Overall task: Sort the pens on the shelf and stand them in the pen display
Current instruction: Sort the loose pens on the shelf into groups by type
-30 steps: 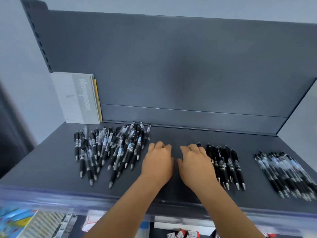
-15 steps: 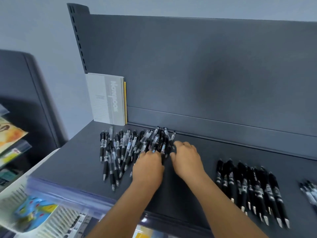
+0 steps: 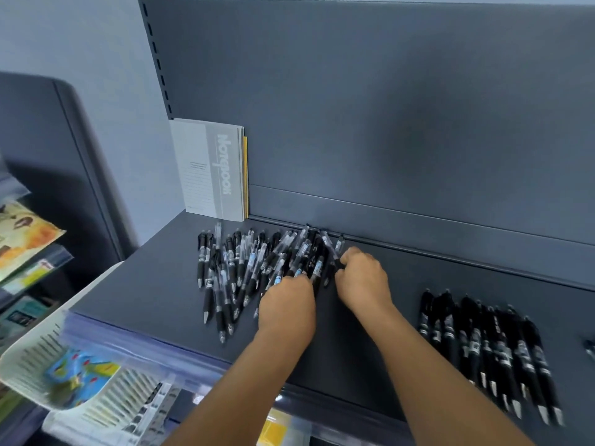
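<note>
The loose heap of pens (image 3: 257, 268) lay on the dark shelf (image 3: 145, 294) toward its left end, barrels crossing at many angles, most tips pointing toward the front edge. I could not count them; where they overlapped the black bodies ran together.

My left hand (image 3: 286, 304) lay knuckles-up on the heap's right edge. Its fingertips reached in among the pens and were hidden by the back of the hand, so I could not tell whether they gripped anything or only touched. My right hand (image 3: 363, 281) was just beside it, at the right flank of the heap, fingers curled inward. They seemed to pinch a dark barrel at the edge, but the contact was too small and smeared to say for certain.

Well apart to the right, a sorted row of black pens (image 3: 483, 349) lay side by side, tips toward the front. At the right border a sliver of a further pen (image 3: 590, 349) was cut off.

A grey notebook (image 3: 212, 169) stood against the back panel (image 3: 386, 107) behind the heap, with a yellow edge showing behind it. Lower left, a white slotted basket (image 3: 29, 358) was blurred, its colourful contents unreadable.

I saw no pen display from this view.
</note>
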Tool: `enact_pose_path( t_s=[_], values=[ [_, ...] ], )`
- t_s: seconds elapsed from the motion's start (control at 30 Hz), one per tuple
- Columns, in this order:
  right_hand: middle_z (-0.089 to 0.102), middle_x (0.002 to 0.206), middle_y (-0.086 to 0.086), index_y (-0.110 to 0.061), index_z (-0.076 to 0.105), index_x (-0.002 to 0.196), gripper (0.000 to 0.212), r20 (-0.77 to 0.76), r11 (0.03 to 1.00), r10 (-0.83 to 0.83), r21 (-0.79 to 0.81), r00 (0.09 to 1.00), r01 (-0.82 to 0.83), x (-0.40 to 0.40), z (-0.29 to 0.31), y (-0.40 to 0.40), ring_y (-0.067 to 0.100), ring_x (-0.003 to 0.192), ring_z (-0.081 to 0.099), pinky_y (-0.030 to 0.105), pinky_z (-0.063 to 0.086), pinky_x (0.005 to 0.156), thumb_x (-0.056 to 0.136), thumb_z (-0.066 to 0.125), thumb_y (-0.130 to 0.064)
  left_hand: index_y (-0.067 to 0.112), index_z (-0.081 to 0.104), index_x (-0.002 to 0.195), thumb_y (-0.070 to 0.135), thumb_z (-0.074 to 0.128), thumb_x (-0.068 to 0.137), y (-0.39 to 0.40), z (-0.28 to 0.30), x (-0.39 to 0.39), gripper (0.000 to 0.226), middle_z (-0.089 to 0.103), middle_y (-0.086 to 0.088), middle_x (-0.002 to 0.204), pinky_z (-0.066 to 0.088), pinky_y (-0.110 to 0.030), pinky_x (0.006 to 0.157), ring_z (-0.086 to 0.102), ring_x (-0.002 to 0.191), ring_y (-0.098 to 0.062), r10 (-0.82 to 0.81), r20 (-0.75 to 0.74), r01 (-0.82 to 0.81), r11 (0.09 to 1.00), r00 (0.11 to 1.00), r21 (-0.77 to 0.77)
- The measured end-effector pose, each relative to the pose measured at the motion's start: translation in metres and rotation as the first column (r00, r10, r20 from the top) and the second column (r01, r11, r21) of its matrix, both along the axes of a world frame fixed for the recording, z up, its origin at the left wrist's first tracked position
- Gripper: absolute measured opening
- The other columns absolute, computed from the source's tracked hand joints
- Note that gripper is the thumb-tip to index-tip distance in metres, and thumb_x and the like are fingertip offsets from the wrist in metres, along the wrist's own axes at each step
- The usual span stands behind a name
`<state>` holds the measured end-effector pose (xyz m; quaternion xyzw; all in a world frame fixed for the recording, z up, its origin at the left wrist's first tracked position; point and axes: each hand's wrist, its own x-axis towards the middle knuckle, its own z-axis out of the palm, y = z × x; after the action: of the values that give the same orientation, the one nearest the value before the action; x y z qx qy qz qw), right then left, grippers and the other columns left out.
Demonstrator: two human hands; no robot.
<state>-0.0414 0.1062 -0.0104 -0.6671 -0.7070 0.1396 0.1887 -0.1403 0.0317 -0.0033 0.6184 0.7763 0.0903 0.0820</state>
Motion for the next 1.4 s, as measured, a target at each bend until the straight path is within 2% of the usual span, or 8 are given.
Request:
enact_pose_path(
  t_s=[0.2, 0.47, 0.7, 0.93, 1.07, 1.17, 1.3, 1.4],
  values=[
    [0.061, 0.106, 0.006, -0.016, 0.058, 0.107, 0.021, -0.113, 0.996, -0.045, 0.076, 0.993, 0.054, 0.025, 0.015, -0.034, 0.027, 0.097, 0.058, 0.029, 0.043, 0.077, 0.087, 0.052, -0.010, 0.013, 0.055, 0.108, 0.020, 0.050, 0.092, -0.006, 0.011, 0.003, 0.019, 0.063, -0.007, 0.106, 0.041, -0.033, 0.068, 0.061, 0.096, -0.029, 0.004, 0.108, -0.020, 0.989, 0.994, 0.145],
    [0.062, 0.104, 0.005, -0.018, 0.060, 0.107, 0.024, -0.154, 0.959, -0.181, 0.192, 0.971, 0.210, 0.091, 0.038, -0.093, 0.024, 0.088, 0.059, 0.028, 0.045, 0.072, 0.087, 0.050, -0.009, 0.015, 0.056, 0.103, 0.024, 0.051, 0.088, -0.021, 0.023, 0.060, 0.018, 0.066, -0.003, 0.096, 0.044, -0.030, 0.068, 0.062, 0.091, -0.026, -0.232, 0.188, 0.175, 0.944, 0.954, 0.278],
    [0.062, 0.108, 0.006, -0.021, 0.058, 0.115, 0.029, -0.101, 0.922, -0.328, 0.180, 0.939, 0.341, 0.176, 0.037, -0.132, 0.024, 0.088, 0.060, 0.028, 0.045, 0.069, 0.090, 0.048, -0.012, 0.018, 0.057, 0.106, 0.026, 0.054, 0.090, -0.037, 0.027, 0.143, 0.018, 0.066, 0.000, 0.092, 0.050, -0.031, 0.071, 0.063, 0.087, -0.022, -0.400, 0.252, 0.317, 0.895, 0.881, 0.314],
    [0.061, 0.113, 0.005, -0.021, 0.057, 0.120, 0.031, -0.039, 0.897, -0.416, 0.147, 0.909, 0.417, 0.273, 0.035, -0.154, 0.024, 0.093, 0.061, 0.023, 0.035, 0.067, 0.091, 0.048, -0.012, 0.018, 0.057, 0.103, 0.021, 0.056, 0.088, -0.047, 0.023, 0.244, 0.015, 0.068, -0.001, 0.085, 0.055, -0.036, 0.073, 0.064, 0.082, -0.021, -0.480, 0.334, 0.404, 0.873, 0.811, 0.273],
    [0.058, 0.112, 0.008, -0.020, 0.057, 0.119, 0.032, -0.019, 0.876, -0.467, 0.126, 0.884, 0.465, 0.323, 0.035, -0.160, 0.026, 0.093, 0.058, 0.024, 0.036, 0.069, 0.091, 0.047, -0.009, 0.017, 0.057, 0.109, 0.021, 0.057, 0.088, -0.048, 0.018, 0.296, 0.021, 0.066, -0.002, 0.083, 0.053, -0.032, 0.068, 0.062, 0.077, -0.021, -0.479, 0.356, 0.423, 0.877, 0.802, 0.227],
    [0.058, 0.112, 0.009, -0.018, 0.056, 0.120, 0.032, -0.010, 0.871, -0.485, 0.089, 0.874, 0.484, 0.353, 0.028, -0.158, 0.026, 0.085, 0.057, 0.024, 0.036, 0.068, 0.091, 0.046, -0.008, 0.015, 0.057, 0.111, 0.019, 0.057, 0.089, -0.047, 0.016, 0.326, 0.022, 0.062, -0.004, 0.076, 0.051, -0.031, 0.063, 0.060, 0.071, -0.022, -0.462, 0.361, 0.421, 0.887, 0.810, 0.191],
    [0.057, 0.107, 0.010, -0.016, 0.056, 0.118, 0.032, 0.014, 0.871, -0.490, 0.059, 0.872, 0.488, 0.376, 0.019, -0.151, 0.027, 0.081, 0.056, 0.026, 0.037, 0.066, 0.090, 0.043, -0.006, 0.014, 0.058, 0.111, 0.015, 0.055, 0.088, -0.043, 0.011, 0.355, 0.023, 0.063, -0.004, 0.085, 0.052, -0.033, 0.067, 0.061, 0.078, -0.022, -0.418, 0.348, 0.392, 0.908, 0.839, 0.148],
    [0.055, 0.106, 0.010, -0.014, 0.055, 0.118, 0.032, 0.054, 0.888, -0.460, 0.034, 0.886, 0.459, 0.384, 0.015, -0.148, 0.028, 0.087, 0.058, 0.027, 0.036, 0.067, 0.090, 0.043, -0.006, 0.015, 0.058, 0.109, 0.014, 0.054, 0.089, -0.041, 0.008, 0.365, 0.020, 0.060, -0.002, 0.089, 0.043, -0.030, 0.063, 0.052, 0.077, -0.020, -0.390, 0.324, 0.373, 0.921, 0.862, 0.116]
  ],
)
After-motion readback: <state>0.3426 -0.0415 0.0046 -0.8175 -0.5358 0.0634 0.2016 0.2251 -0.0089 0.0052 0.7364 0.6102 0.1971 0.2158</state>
